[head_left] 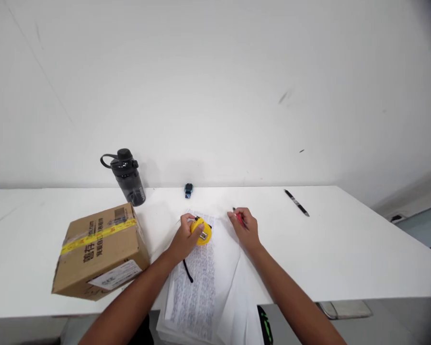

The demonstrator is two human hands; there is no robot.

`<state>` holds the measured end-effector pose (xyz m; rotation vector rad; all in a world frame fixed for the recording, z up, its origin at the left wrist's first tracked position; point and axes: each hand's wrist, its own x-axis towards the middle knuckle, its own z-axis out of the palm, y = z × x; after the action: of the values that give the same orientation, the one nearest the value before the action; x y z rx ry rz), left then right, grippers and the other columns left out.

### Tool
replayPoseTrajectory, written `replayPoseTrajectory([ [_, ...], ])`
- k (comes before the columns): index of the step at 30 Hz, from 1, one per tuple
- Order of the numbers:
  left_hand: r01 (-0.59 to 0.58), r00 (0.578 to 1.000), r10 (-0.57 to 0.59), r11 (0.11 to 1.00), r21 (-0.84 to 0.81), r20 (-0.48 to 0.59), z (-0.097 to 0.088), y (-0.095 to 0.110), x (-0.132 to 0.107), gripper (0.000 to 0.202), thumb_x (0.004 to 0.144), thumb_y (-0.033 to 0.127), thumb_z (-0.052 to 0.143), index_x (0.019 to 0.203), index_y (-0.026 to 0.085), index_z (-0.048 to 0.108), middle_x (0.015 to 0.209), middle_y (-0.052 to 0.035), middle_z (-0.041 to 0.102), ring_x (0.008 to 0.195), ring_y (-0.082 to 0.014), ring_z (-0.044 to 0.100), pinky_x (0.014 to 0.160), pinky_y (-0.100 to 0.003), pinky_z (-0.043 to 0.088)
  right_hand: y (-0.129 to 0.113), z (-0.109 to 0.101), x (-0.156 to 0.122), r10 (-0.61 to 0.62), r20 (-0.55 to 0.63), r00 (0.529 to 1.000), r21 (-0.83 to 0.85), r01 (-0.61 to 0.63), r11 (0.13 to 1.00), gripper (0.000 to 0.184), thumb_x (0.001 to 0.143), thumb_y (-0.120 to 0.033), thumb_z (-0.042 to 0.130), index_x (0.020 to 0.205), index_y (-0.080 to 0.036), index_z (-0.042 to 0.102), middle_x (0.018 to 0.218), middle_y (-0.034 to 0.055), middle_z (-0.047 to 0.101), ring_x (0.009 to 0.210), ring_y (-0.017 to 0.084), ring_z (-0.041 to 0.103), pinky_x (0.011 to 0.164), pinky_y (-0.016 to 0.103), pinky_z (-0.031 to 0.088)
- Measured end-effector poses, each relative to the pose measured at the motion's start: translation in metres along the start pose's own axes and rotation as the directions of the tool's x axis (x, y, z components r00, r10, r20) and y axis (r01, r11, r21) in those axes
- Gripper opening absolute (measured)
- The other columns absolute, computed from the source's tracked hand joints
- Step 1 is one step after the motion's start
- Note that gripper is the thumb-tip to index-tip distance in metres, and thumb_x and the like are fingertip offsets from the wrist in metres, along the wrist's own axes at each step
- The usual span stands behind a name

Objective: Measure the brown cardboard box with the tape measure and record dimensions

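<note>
"Holding the yellow tape measure (205, 234), your left hand (184, 238) is wrapping thumb and fingers closely around it, over the far end of the paper stack (192, 306). Your right hand (247, 231) is pinching a red pen (240, 219) just beyond the stack's far right side, so neither grip is leaving a gap."

"Yes, but your fingers are hiding much of that pen. If you are pinching only lightly, you are risking a roll or a slip."

"The stack is looking like the weaker point: its near end is hanging past the front of the surface (330, 263), and the loose sheets (239, 292) on its right side are fanning out. By brushing them with an arm, you could be dragging pages off."

"You could be snagging the black strap (188, 272) lying across the stack, too, shifting the top page."

"And left of the stack, your left forearm (138, 299) is passing close by the cardboard box (129, 247); whether they are touching isn't showing. Swinging that elbow outward, you could be knocking the box askew."
</note>
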<state>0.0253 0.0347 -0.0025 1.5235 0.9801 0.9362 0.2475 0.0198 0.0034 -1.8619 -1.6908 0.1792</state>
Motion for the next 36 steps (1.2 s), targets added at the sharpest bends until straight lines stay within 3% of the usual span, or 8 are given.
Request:
replayPoseTrajectory([
  [2, -0.003, 0.999, 0.003, 1.0, 0.004, 0.033, 0.001, 0.0, 0.001, 0.04, 0.087, 0.051, 0.053, 0.108, 0.025, 0.032, 0.084, 0.0009, 0.064, 0.068, -0.0131, 0.06, 0.062, -0.026, 0.045, -0.003, 0.006, -0.006, 0.009, -0.003, 1.0, 0.229, -0.008, 0.973, 0.044, 0.091, -0.06, 0.032, 0.082, -0.025, 0.056, 0.067, 0.0016, 0.061, 0.066, 0.02, 0.06, 0.061, 0.03, 0.047],
  [7, -0.012, 1.0, 0.011, 0.999, 0.049, 0.012, 0.002, 0.002, 0.0, 0.038, 0.088, 0.051, 0.051, 0.11, 0.025, 0.034, 0.084, 0.0004, 0.063, 0.068, -0.0128, 0.059, 0.062, -0.026, 0.045, -0.008, 0.014, 0.002, -0.042, 0.181, 0.983, 0.572, -0.07, 0.817, 0.05, 0.093, -0.061, 0.025, 0.089, -0.024, 0.059, 0.065, 0.0003, 0.061, 0.058, 0.018, 0.052, 0.06, 0.03, 0.044],
  [11, -0.008, 1.0, 0.008, 0.998, 0.063, 0.005, 0.003, 0.001, 0.0, 0.036, 0.09, 0.05, 0.048, 0.113, 0.026, 0.034, 0.088, -0.0004, 0.062, 0.072, -0.0139, 0.06, 0.063, -0.026, 0.046, -0.007, 0.014, 0.001, 0.121, 0.15, 0.981, 0.538, -0.184, 0.823, 0.047, 0.085, -0.062, 0.045, 0.061, -0.023, 0.056, 0.058, -0.0002, 0.055, 0.061, 0.019, 0.053, 0.062, 0.029, 0.043],
  [14, -0.023, 1.0, 0.023, 0.998, 0.051, -0.005, 0.004, -0.001, 0.001, 0.037, 0.09, 0.05, 0.049, 0.115, 0.026, 0.037, 0.088, -0.0006, 0.062, 0.075, -0.0152, 0.061, 0.065, -0.027, 0.048, -0.006, 0.016, 0.0, 0.185, 0.106, 0.977, 0.548, -0.212, 0.809, 0.043, 0.081, -0.056, 0.053, 0.055, -0.022, 0.051, 0.058, -0.0009, 0.053, 0.063, 0.018, 0.052, 0.062, 0.029, 0.042],
  [20, -0.033, 0.999, 0.036, 0.996, 0.078, -0.033, 0.005, 0.001, -0.001, 0.044, 0.088, 0.05, 0.051, 0.123, 0.025, 0.044, 0.092, -0.0018, 0.064, 0.077, -0.0167, 0.063, 0.071, -0.03, 0.049, -0.002, 0.02, 0.003, 0.189, 0.096, 0.977, 0.569, -0.21, 0.795, 0.036, 0.08, -0.048, 0.054, 0.056, -0.021, 0.052, 0.058, -0.0008, 0.052, 0.062, 0.017, 0.048, 0.061, 0.028, 0.038],
  [25, -0.072, 0.997, 0.076, 0.968, 0.241, -0.008, 0.003, 0.011, -0.002, 0.048, 0.093, 0.049, 0.042, 0.134, 0.025, 0.041, 0.118, -0.0059, 0.061, 0.097, -0.0195, 0.061, 0.088, -0.033, 0.047, 0.0, 0.021, 0.004, 0.207, 0.116, 0.971, 0.599, -0.235, 0.765, 0.036, 0.079, -0.047, 0.055, 0.056, -0.02, 0.054, 0.054, -0.0033, 0.046, 0.056, 0.014, 0.042, 0.058, 0.027, 0.034],
  [31, -0.102, 0.99, 0.122, 0.965, 0.243, -0.068, 0.002, 0.012, -0.002, 0.047, 0.093, 0.048, 0.043, 0.133, 0.025, 0.048, 0.136, -0.005, 0.054, 0.121, -0.0219, 0.052, 0.1, -0.032, 0.041, -0.001, 0.022, 0.003, 0.194, 0.083, 0.978, 0.621, -0.202, 0.757, 0.037, 0.079, -0.048, 0.055, 0.055, -0.02, 0.053, 0.053, -0.0039, 0.044, 0.056, 0.013, 0.041, 0.058, 0.027, 0.033],
  [36, -0.074, 0.987, 0.102, 0.976, 0.205, -0.127, 0.0, 0.008, 0.0, 0.047, 0.092, 0.049, 0.043, 0.134, 0.027, 0.05, 0.136, -0.0043, 0.055, 0.114, -0.0205, 0.057, 0.096, -0.031, 0.044, -0.003, 0.023, 0.003, 0.19, 0.077, 0.979, 0.627, -0.195, 0.754, 0.037, 0.079, -0.047, 0.055, 0.054, -0.02, 0.052, 0.052, -0.0043, 0.044, 0.055, 0.014, 0.041, 0.057, 0.027, 0.034],
])
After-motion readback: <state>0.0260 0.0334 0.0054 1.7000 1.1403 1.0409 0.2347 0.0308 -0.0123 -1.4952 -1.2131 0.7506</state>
